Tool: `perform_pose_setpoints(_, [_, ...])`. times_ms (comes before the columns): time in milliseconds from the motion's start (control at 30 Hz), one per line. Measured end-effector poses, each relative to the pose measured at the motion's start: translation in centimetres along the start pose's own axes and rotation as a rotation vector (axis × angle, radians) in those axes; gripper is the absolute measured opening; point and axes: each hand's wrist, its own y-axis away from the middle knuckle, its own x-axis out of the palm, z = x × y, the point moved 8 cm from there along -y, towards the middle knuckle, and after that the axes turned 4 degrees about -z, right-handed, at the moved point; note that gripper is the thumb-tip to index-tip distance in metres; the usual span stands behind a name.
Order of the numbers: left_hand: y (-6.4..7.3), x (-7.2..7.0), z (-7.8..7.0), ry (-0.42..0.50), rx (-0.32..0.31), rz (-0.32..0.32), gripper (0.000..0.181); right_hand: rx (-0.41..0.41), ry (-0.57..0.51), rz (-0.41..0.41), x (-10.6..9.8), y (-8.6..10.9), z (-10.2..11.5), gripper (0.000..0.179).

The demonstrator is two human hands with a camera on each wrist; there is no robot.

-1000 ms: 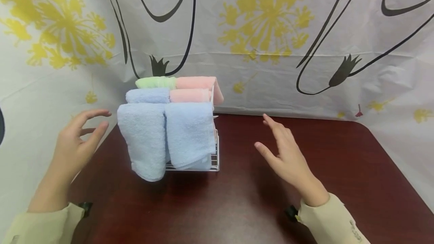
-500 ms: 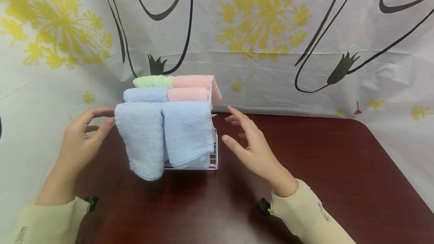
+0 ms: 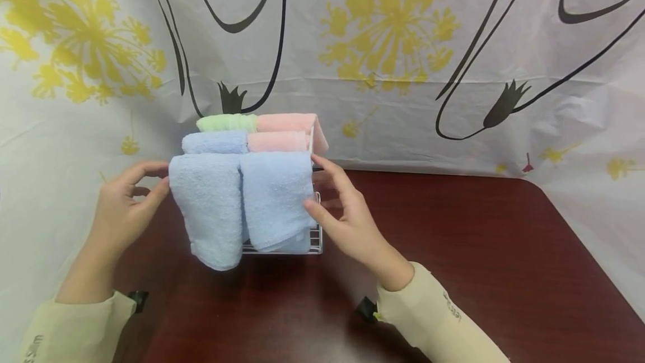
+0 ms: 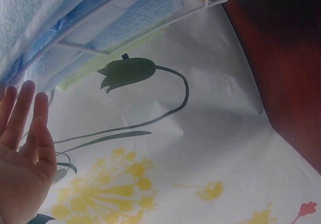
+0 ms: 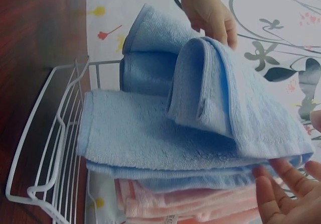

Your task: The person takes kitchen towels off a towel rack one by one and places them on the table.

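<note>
A white wire rack (image 3: 316,240) holds draped towels in rows. Two light blue towels hang at its front, a left one (image 3: 209,206) and a right one (image 3: 279,200). My left hand (image 3: 121,200) is at the left towel's upper left edge, thumb and index fingertips right beside the cloth. In the left wrist view its fingers (image 4: 22,108) reach up close to the rack's white wire. My right hand (image 3: 347,214) is at the right towel's outer edge, thumb in front and fingers partly behind the rack's side. The right wrist view shows those fingertips (image 5: 281,184) against the towel's folded edge.
Behind the front pair lie a blue towel (image 3: 214,142), a pink one (image 3: 279,140), and a green (image 3: 227,122) and a pink towel (image 3: 287,122) at the back. The rack stands on a dark red table (image 3: 453,240), before a patterned white sheet (image 3: 282,43).
My right hand has moved left from over the table to the right towel's edge. My left hand has moved slightly right, up to the left towel. The rack and towels stay in place.
</note>
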Motion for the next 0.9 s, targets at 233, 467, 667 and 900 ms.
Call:
perform_pose_setpoints(233, [-0.3,-0.1,-0.3,0.028,-0.007,-0.017,0.024,-0.049,-0.053,-0.018,0.5,-0.4,0.6,0.067])
perform_pose_setpoints(467, [-0.6,-0.1,-0.5,0.023,0.001,-0.012,0.023,-0.036,-0.113,0.019,1.5,-1.2,0.5,0.067])
perform_pose_setpoints(667, [-1.0,0.0,-0.6,0.052,0.008,-0.003,0.025,-0.013,-0.107,0.016,2.0,-2.0,0.6,0.064])
perform_pose_setpoints(900, [-1.2,0.1,0.0,0.117,-0.043,-0.011,0.023,0.033,-0.109,0.010,2.3,-2.7,0.5,0.053])
